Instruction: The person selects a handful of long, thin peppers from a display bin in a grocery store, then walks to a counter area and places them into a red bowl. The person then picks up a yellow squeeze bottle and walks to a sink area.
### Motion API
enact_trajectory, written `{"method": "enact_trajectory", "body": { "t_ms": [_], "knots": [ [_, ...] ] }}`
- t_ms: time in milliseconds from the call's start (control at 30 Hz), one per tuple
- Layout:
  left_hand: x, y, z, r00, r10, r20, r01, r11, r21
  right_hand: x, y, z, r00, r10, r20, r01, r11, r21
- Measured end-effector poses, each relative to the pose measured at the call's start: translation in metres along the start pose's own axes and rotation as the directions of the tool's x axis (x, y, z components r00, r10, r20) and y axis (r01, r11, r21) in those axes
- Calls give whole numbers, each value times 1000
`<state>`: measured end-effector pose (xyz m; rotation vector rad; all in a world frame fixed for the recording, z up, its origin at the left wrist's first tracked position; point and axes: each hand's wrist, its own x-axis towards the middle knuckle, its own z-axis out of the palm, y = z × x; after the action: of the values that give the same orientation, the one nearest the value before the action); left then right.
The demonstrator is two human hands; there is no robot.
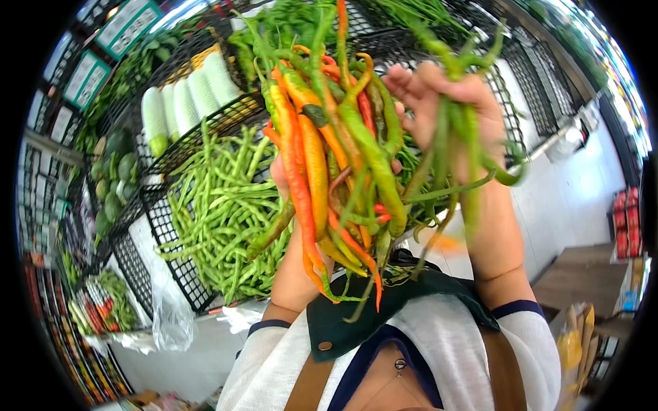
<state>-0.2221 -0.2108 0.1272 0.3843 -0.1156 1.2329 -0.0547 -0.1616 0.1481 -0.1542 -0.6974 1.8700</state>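
A large mixed bundle of long chili peppers (314, 169), red, orange, yellow and green, fills the space before my chest. My left hand (279, 173) supports the bundle from behind; most of its fingers are hidden by the peppers. To the right, my right hand (478, 105) is raised and blurred by motion. It grips several long green chili peppers (471, 136), which hang down over the wrist. Its fingertips are near the bundle's right side. Some stems and thin peppers dangle between the two hands, and an orange blur (446, 242) shows below the right hand.
Green beans (231, 210) are heaped in a black plastic crate (181, 275) at left. Behind it, pale gourds (193, 97) stand in another crate. A clear plastic bag (172, 313) hangs at the stand's edge. Pale floor (570, 187) and a brown surface (578, 275) lie right.
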Motion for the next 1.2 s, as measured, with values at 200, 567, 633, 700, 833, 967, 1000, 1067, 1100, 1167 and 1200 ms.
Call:
{"method": "enact_trajectory", "body": {
  "t_ms": [200,567,633,700,833,967,1000,1067,1100,1167,1200],
  "knots": [
    [9,-45,-2,987,-148,-70,159,966,203,-50,2,-6,954,-56,-295,10,988,-156],
    [43,-220,32,839,-528,-134,532,743,405,-196,-117,-47,797,-532,-286,242,715,-656],
    [56,-273,42,801,-591,-89,562,693,452,-233,-148,-62,739,-598,-310,317,715,-623],
    [70,-327,48,740,-671,-47,598,624,504,-274,-180,-87,676,-664,-320,346,669,-657],
    [91,-435,50,661,-750,22,599,546,586,-346,-242,-128,587,-720,-371,345,637,-689],
    [110,-521,55,626,-777,66,621,548,561,-401,-287,-171,482,-755,-444,320,624,-713],
    [119,-538,53,574,-818,38,663,493,563,-406,-300,-175,454,-760,-464,337,629,-701],
    [138,-574,47,502,-865,2,709,413,571,-416,-327,-189,408,-758,-510,366,647,-669],
    [148,-594,38,500,-866,-6,712,408,572,-420,-339,-203,397,-765,-507,383,640,-666],
    [177,-623,41,467,-884,23,712,391,583,-428,-364,-234,346,-757,-555,350,653,-672],
    [191,-643,35,466,-883,51,712,409,571,-427,-382,-243,326,-765,-555,343,643,-685]
  ]
}}
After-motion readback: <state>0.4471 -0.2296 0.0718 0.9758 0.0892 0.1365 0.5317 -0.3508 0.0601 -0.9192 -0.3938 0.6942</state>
